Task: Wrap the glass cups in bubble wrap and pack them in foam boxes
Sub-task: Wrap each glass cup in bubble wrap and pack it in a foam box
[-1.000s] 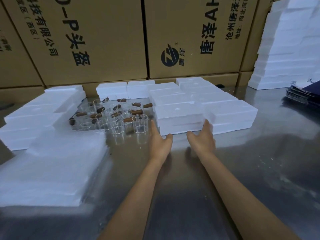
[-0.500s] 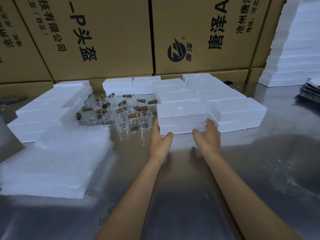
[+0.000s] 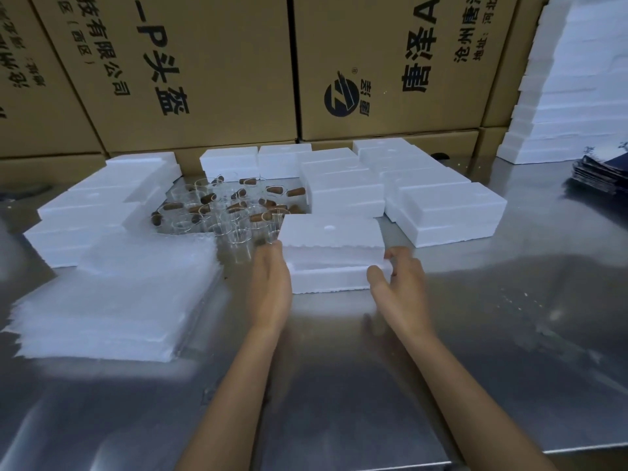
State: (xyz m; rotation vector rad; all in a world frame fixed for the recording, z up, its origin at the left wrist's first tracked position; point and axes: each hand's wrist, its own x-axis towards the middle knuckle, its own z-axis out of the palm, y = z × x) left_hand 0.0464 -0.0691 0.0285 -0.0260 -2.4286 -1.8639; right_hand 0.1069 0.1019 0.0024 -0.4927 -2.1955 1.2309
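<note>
Foam was what the hands had to deal with first: the foam box (image 3: pixel 334 256) lay on the steel desk (image 3: pixel 475 334) just in front of the person, near the row of other foam boxes (image 3: pixel 445 212) behind it, its lid sitting on a shallower base. It looked very light and stiff, yet crumbly at the edges, so I judged it would lift with almost no effort but could dent or shed if squeezed hard; the short ends looked the safest place to take hold, with the lid to be eased up evenly. The left hand (image 3: pixel 270 283) lay against the box's left end with fingers straight and together, touching rather than gripping. The right hand (image 3: pixel 399 280) was at the right end, its fingers curled round the lower corner, thumb forward, so it appeared to grip the box. Both forearms reached straight ahead from the bottom of the view, roughly parallel, wrists low over the desk. The glass cups (image 3: pixel 221 212), with brown wooden handles, stood crowded just behind and to the left of the box; they would be hard, slippery and breakable, best taken one at a time by the body. The stack of bubble wrap (image 3: pixel 115 300), soft and limp, lay to the left
</note>
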